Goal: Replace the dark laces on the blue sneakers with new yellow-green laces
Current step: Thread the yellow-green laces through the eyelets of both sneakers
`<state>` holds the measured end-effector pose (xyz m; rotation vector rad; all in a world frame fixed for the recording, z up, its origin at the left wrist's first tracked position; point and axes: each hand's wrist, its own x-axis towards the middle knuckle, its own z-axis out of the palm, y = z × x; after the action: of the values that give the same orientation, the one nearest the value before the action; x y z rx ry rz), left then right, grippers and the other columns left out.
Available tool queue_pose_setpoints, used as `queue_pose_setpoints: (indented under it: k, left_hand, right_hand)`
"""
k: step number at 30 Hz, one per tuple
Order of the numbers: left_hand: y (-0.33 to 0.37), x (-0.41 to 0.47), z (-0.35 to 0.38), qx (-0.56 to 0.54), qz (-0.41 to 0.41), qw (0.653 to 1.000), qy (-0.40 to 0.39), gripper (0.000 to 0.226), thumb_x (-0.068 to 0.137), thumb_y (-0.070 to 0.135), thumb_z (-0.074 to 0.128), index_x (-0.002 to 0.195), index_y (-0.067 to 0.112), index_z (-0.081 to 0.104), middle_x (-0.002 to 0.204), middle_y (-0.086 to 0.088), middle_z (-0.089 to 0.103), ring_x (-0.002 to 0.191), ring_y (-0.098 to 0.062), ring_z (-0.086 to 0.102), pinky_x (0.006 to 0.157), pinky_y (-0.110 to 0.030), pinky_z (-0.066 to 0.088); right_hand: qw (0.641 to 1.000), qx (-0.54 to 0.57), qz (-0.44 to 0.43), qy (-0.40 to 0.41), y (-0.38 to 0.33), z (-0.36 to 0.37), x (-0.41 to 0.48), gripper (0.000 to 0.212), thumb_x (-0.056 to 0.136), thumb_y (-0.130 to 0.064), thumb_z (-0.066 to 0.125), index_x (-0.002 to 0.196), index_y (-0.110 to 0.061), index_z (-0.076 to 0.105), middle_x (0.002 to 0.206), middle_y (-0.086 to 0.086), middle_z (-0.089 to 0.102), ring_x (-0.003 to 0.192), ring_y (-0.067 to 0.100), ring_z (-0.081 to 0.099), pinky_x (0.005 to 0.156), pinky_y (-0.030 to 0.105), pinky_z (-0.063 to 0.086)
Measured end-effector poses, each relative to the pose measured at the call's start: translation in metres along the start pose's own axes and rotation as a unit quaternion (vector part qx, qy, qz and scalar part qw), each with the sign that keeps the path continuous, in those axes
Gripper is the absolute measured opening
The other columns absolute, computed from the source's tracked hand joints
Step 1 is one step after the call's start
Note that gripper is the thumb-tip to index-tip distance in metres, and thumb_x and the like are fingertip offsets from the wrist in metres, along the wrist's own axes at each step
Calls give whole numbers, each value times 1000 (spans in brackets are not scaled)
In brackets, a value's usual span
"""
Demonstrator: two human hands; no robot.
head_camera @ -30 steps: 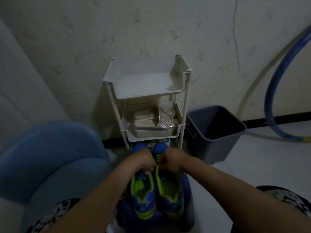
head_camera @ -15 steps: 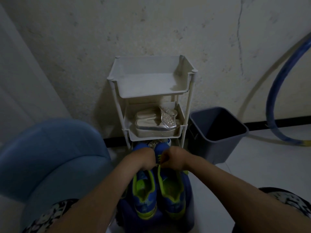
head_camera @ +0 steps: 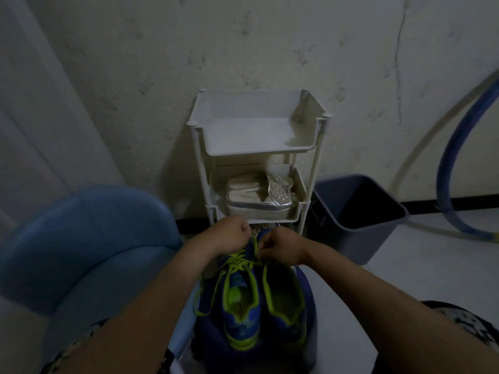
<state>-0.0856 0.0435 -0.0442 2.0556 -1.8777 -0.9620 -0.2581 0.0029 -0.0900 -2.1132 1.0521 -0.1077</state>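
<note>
Both hands have drawn up and slightly apart since a moment ago, nearer the foot of the white rack point(head_camera: 259, 151). The yellow-green lace point(head_camera: 237, 261), which they hid before, now shows in crossings below them.

The left grip point(head_camera: 231, 234) is a curled fist just in front of the rack's lowest shelf, its fingers closed on the lace. The right grip point(head_camera: 280, 248) sits just beside it, also curled, pinching a strand that runs up between the two.

The blue sneakers point(head_camera: 241, 317) stand side by side directly in front of the rack, toes pointing at it and heels toward the person, on a dark blue round stool point(head_camera: 310, 298). The lace crosses the toe end of the left shoe, and one loose length drops in a loop down that shoe's outer side, away from the rack. Whether any of it is threaded through the right shoe I cannot tell; the hand covers that part.

A pair of silver shoes point(head_camera: 256, 205) lies on the rack's middle shelf. A grey bin point(head_camera: 378, 228) stands just beside the rack on its right, and beyond the bin a blue hoop point(head_camera: 453, 157) leans against the wall. Left of the rack, nearer the person, is a pale blue chair point(head_camera: 89, 238).
</note>
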Motion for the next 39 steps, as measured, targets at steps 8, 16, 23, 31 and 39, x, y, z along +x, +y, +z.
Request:
queue_pose_setpoints:
  k: [8, 16, 23, 31, 39]
  left_hand:
    - [1, 1, 5, -51, -5, 994, -92, 28, 87, 11, 66, 114, 14, 61, 92, -4, 68, 78, -18, 68, 67, -26, 53]
    - [6, 4, 3, -85, 14, 996, 20, 33, 94, 29, 61, 64, 15, 66, 64, -2, 68, 59, -15, 64, 57, -18, 46]
    - [1, 1, -10, -151, 15, 965, 213, 43, 90, 36, 64, 70, -2, 66, 73, -23, 66, 70, -35, 66, 65, -41, 55]
    - [3, -4, -10, -327, -37, 933, 148, 28, 99, 26, 53, 79, 9, 64, 73, -9, 59, 71, -19, 58, 71, -36, 52]
    - [7, -4, 0, -575, -106, 810, 48, 28, 106, 23, 35, 82, 13, 46, 64, -5, 50, 54, -17, 55, 55, -29, 46]
  right_hand:
    - [940, 317, -74, 102, -23, -21, 0, 31, 96, -2, 57, 66, -9, 55, 53, -9, 55, 51, 1, 52, 56, 15, 45]
    - [938, 320, -21, 131, -28, -29, 1, 21, 100, -14, 55, 83, -6, 66, 67, -2, 65, 49, 1, 54, 52, 16, 45]
    - [995, 76, 56, -32, -19, -18, 6, 16, 89, -18, 66, 99, -17, 78, 80, -6, 73, 67, 5, 63, 62, 18, 49]
    - [993, 113, 11, -30, -16, -15, 7, 17, 91, -17, 68, 98, -4, 77, 91, -1, 76, 80, 7, 67, 67, 13, 49]
    - [988, -121, 64, -74, 9, -16, 5, 46, 82, -18, 74, 126, -25, 64, 115, -4, 65, 108, 14, 60, 94, 27, 49]
